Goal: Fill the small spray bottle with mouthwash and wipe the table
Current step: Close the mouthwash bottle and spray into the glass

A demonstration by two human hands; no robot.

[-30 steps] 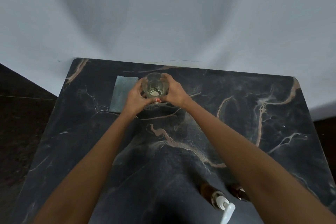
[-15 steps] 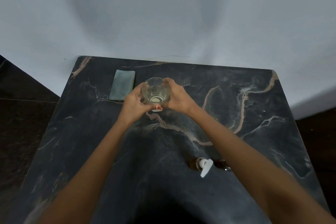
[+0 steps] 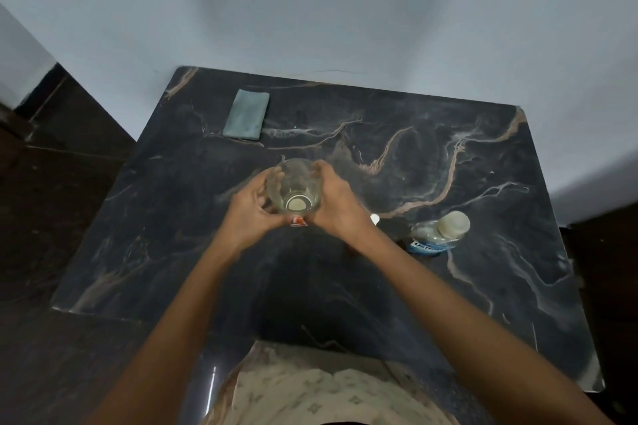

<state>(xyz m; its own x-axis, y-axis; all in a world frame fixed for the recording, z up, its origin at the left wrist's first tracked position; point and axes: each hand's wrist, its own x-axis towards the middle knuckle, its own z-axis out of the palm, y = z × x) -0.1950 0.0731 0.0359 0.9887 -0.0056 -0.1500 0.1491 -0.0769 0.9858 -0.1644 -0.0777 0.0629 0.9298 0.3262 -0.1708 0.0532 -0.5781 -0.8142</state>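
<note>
A clear glass (image 3: 294,188) is at the middle of the dark marble table (image 3: 483,286), seen from above. My left hand (image 3: 250,210) grips its left side and my right hand (image 3: 336,202) grips its right side. Whether the glass stands on the table or is lifted, I cannot tell. A folded grey-green cloth (image 3: 247,114) lies at the back left. A mouthwash bottle (image 3: 436,235) with a white cap and blue label stands to the right. Only a small white bit of the spray bottle (image 3: 374,218) shows behind my right wrist.
A pale wall runs behind the table's far edge. Dark floor lies to the left and right of the table. My patterned clothing (image 3: 310,393) shows at the near edge. A small red and white tag (image 3: 298,221) shows just below the glass.
Both hands have drawn the glass away from the cloth, toward me. The view has pulled back, bringing the mouthwash bottle into sight. My right wrist now hides most of the spray bottle.
</note>
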